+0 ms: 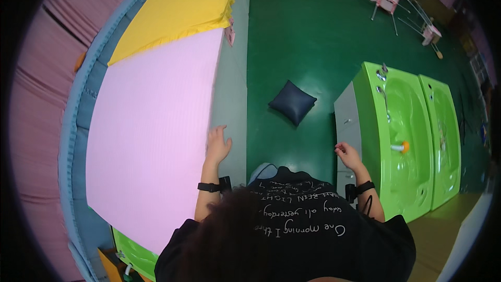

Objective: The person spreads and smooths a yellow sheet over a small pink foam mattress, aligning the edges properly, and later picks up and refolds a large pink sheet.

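Observation:
My left hand (219,143) is beside the long edge of a bed-like surface covered with a pink sheet (156,125). Its fingers are apart and it holds nothing; whether it touches the edge I cannot tell. On the right, my right hand (348,155) hangs next to a grey cabinet (347,117) under a bright green basin (371,162). Its fingers are loosely bent, with nothing visible in them. Ahead of me, between the bed and the cabinet, a dark blue square cushion (293,103) lies on the green floor (297,31), apart from both hands.
A yellow frilled cloth (177,13) covers the bed's far end. Another green basin (443,104) stands beside the first. An orange-and-white fitting (402,148) sits in the nearer one. Pink chairs (387,0) are at the far right. Blue padded furniture (78,151) lines the left.

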### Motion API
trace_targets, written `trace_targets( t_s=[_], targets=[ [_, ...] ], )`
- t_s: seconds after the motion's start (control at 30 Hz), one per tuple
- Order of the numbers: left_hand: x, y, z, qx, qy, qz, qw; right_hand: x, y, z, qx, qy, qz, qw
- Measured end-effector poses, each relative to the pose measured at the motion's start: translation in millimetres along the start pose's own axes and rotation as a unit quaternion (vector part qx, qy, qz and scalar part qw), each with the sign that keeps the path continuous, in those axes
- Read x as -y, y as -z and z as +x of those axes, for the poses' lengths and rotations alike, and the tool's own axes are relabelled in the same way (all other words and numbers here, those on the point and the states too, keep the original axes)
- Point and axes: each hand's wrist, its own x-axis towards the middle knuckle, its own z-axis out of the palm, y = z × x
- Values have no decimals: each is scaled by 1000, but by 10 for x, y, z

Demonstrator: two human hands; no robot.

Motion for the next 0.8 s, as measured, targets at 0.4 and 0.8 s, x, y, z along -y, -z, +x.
trace_targets(
  t_s=[0.4, 0.8],
  targets=[
    [328, -20, 2743, -35, -27, -119, 992, 474, 347, 3073, 86, 8, -105, 991],
    [-444, -1058, 6137, 176, -162, -190, 952, 1072, 1574, 5212, -77, -49, -53, 994]
  ],
)
